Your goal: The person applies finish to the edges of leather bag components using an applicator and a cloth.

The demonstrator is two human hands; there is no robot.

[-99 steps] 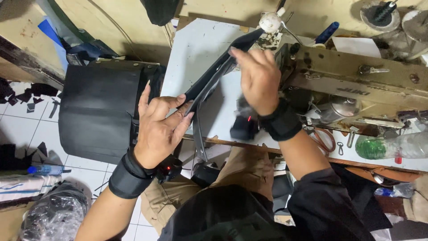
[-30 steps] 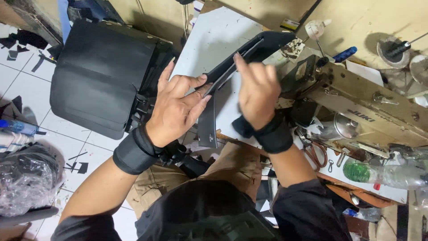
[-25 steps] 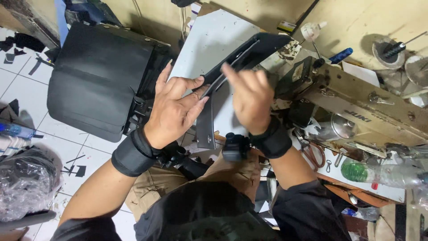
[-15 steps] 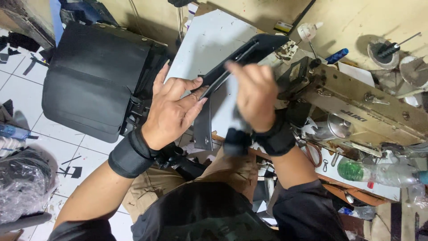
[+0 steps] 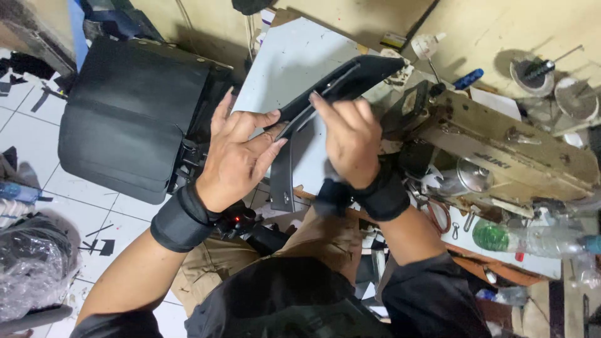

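My left hand [image 5: 235, 156] and my right hand [image 5: 350, 141] meet on a long black leather piece [image 5: 341, 84], held up in the air over the near edge of the bench [image 5: 282, 62]. The fingers [image 5: 260, 119] of my left hand are curled round the lower end of the piece, thumb side towards me, gripping it from the left. The fingers of my right hand are closed on the same piece from the right, just above the left hand, with the back of the hand turned to the camera. The piece slants up and away to the right, its far end lying close to the head of the sewing machine [image 5: 501, 147]. From its lower end a narrow black strap [image 5: 282, 175] hangs straight down between my two wrists. Each wrist wears a wide black band [image 5: 181, 219]. To the left, beside the bench and well apart from my hands, stands a large black bag [image 5: 128, 116] with a smooth flap. The pale sheet of the bench top shows behind the piece. To the right of my right forearm, along the front of the sewing machine, lie scissors [image 5: 438, 216] and a green plastic bottle [image 5: 494, 238] on its side. Farther back on the right, a blue-handled tool [image 5: 468, 79] rests near the wall. On the tiled floor [image 5: 81, 206] at lower left sits a bundle of clear plastic [image 5: 31, 269]; black scraps lie scattered around it.
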